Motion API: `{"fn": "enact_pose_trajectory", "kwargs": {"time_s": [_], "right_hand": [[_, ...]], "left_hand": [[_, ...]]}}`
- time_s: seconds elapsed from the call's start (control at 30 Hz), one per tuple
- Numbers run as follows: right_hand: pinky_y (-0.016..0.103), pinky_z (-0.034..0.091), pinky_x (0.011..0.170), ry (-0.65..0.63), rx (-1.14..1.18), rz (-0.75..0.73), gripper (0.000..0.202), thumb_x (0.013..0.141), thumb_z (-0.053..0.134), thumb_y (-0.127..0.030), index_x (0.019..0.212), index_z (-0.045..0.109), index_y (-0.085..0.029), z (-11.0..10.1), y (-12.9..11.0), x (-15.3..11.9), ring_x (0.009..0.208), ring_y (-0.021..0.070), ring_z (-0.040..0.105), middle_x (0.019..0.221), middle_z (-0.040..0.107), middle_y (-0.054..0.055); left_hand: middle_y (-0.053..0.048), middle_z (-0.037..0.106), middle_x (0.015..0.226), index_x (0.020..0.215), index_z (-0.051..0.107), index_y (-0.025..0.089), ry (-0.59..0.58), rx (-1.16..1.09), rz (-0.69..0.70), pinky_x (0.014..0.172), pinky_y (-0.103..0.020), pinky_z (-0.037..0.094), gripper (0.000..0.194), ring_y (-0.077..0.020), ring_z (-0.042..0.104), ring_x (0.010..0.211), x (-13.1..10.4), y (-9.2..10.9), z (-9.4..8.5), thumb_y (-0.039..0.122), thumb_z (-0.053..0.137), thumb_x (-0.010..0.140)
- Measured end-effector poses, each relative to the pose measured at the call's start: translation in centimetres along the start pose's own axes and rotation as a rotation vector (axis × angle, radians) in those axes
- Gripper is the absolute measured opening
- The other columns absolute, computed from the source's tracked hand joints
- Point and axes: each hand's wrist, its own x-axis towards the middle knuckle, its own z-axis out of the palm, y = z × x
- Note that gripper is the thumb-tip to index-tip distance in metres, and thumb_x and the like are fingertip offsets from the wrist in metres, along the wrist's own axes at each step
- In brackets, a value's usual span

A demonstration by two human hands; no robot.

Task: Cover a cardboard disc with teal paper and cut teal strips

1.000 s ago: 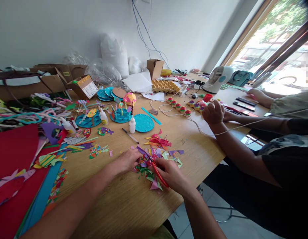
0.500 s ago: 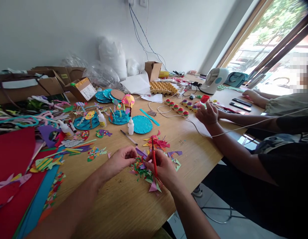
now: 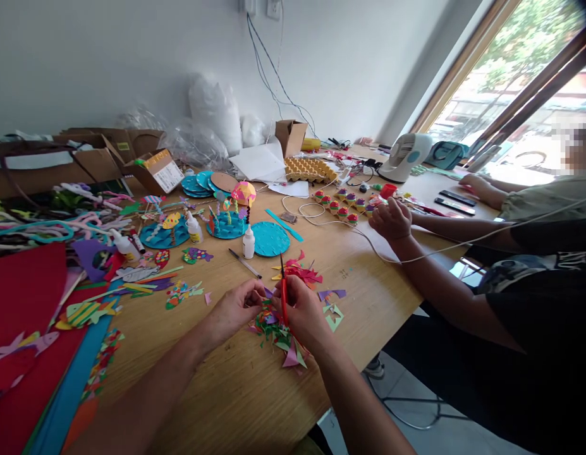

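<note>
Red-handled scissors (image 3: 284, 297) are held in my right hand (image 3: 305, 313), their dark blades pointing away from me. My left hand (image 3: 236, 309) is just to the left, its thumb and fingers curled together; whatever is between them is too small to make out. Both sets of fingertips meet above a pile of small coloured paper scraps (image 3: 274, 327). Beyond the hands lie red paper scraps (image 3: 305, 273), and a grey pen (image 3: 245, 263) rests to their left. A white glue bottle (image 3: 248, 242) stands beside a round blue disc (image 3: 270, 238).
On the left are paper fish (image 3: 86, 313), coloured sheets (image 3: 24, 291) and pipe cleaners (image 3: 46, 227). Decorated blue discs (image 3: 226, 224) stand further back. At the right, a person's hand (image 3: 392, 219) is near painted egg-carton pieces (image 3: 337, 207). A white cable (image 3: 368, 239) crosses the table.
My right hand has shifted slightly left and away from me with the scissors, closer to my left hand. My left hand has moved slightly right.
</note>
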Motion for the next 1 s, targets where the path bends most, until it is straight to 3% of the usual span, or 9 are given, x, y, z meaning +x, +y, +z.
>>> {"fn": "enact_pose_trajectory", "kwargs": {"time_s": [0.07, 0.23, 0.37, 0.53, 0.7, 1.0], "right_hand": [[0.023, 0.038, 0.058, 0.021, 0.056, 0.005, 0.012, 0.066, 0.050, -0.016, 0.077, 0.048, -0.018, -0.2, 0.0, 0.1, 0.063, 0.0126, 0.050, 0.067, 0.054, -0.002], [0.022, 0.038, 0.054, -0.012, 0.205, 0.013, 0.012, 0.065, 0.051, -0.018, 0.076, 0.045, -0.019, -0.6, 0.3, 0.3, 0.060, 0.0120, 0.049, 0.065, 0.052, -0.003], [0.021, 0.037, 0.054, -0.052, 0.087, -0.018, 0.010, 0.066, 0.052, -0.018, 0.074, 0.046, -0.018, -0.7, -0.3, 0.4, 0.060, 0.0113, 0.047, 0.065, 0.052, -0.003], [0.021, 0.035, 0.054, -0.104, -0.013, -0.087, 0.005, 0.069, 0.052, -0.018, 0.072, 0.048, -0.018, -0.4, -1.4, 0.4, 0.060, 0.0105, 0.045, 0.067, 0.052, -0.003], [0.022, 0.038, 0.055, -0.038, 0.143, -0.042, 0.012, 0.068, 0.055, -0.021, 0.077, 0.048, -0.018, 0.2, -1.7, 0.4, 0.061, 0.0114, 0.047, 0.069, 0.051, -0.003], [0.021, 0.039, 0.055, -0.131, 0.226, -0.060, 0.014, 0.066, 0.054, -0.013, 0.078, 0.049, -0.019, 1.0, -1.8, 0.4, 0.063, 0.0113, 0.050, 0.071, 0.054, -0.003]], "left_hand": [[0.003, 0.056, 0.067, 0.081, 0.055, 0.018, -0.012, 0.045, -0.004, 0.059, -0.026, 0.043, 0.016, -0.0142, 0.055, 0.066, 0.0, -0.3, 0.0, 0.010, 0.052, 0.068], [-0.003, 0.060, 0.097, 0.086, 0.063, 0.020, -0.051, 0.098, 0.041, 0.078, -0.030, 0.042, 0.024, -0.0198, 0.052, 0.094, -0.4, 0.1, -0.4, 0.012, 0.059, 0.064], [-0.002, 0.062, 0.084, 0.093, 0.060, 0.018, -0.081, 0.042, 0.040, 0.066, -0.027, 0.044, 0.021, -0.0169, 0.056, 0.078, -1.2, 1.5, -0.7, 0.030, 0.050, 0.079], [0.002, 0.055, 0.065, 0.072, 0.060, 0.016, -0.026, 0.006, 0.041, 0.056, -0.024, 0.038, 0.017, -0.0138, 0.048, 0.062, -1.7, 2.2, -0.8, 0.029, 0.051, 0.077], [0.004, 0.046, 0.059, 0.067, 0.055, 0.017, 0.049, -0.076, 0.047, 0.052, -0.023, 0.034, 0.016, -0.0115, 0.041, 0.056, -2.3, 2.4, -1.0, 0.029, 0.048, 0.076], [0.005, 0.045, 0.056, 0.061, 0.053, 0.017, 0.054, -0.094, 0.025, 0.050, -0.023, 0.032, 0.017, -0.0112, 0.041, 0.053, -3.0, 3.1, -1.0, 0.028, 0.050, 0.073]]}}
